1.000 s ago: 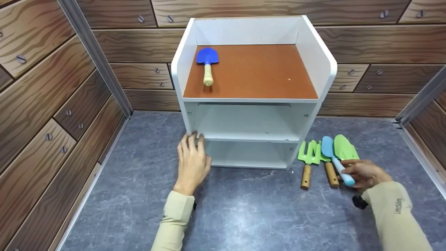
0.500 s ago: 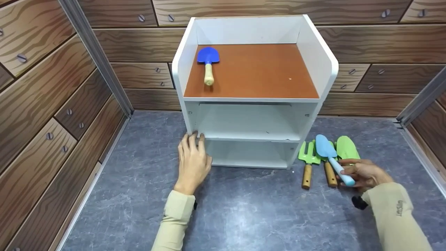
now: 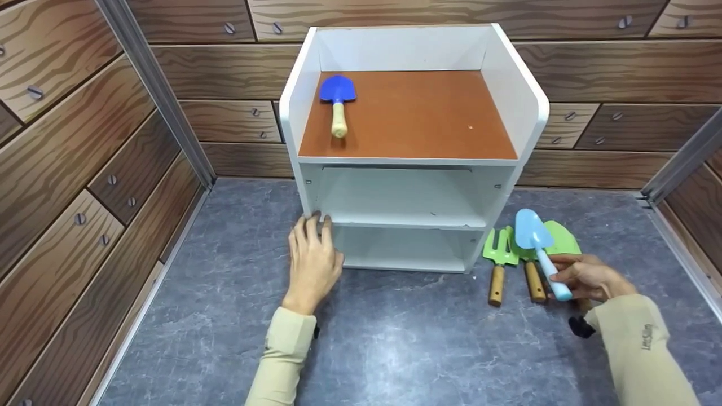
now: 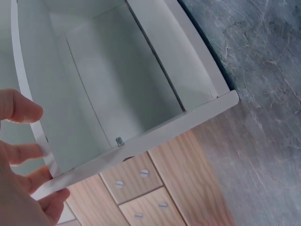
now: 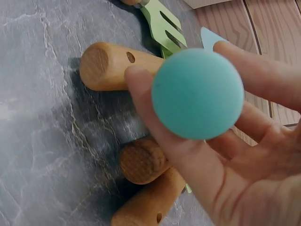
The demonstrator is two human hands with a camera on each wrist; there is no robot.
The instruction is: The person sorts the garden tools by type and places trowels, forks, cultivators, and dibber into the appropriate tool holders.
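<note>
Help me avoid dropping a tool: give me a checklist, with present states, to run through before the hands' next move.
1. Right hand holding the light-blue trowel by its handle: ok.
2. Trowel free of the green-bladed, wooden-handled tools behind it: cannot tell; they overlap in the head view.
3. Left hand touching the boxy white shelf unit: ok, fingers at its left front edge.
4. Dark-blue shovel with a pale, rounded handle lying on the flat brown top: ok, toward the left side.
5. Rightmost broad green blade fully visible: not ok, partly hidden in the head view.
</note>
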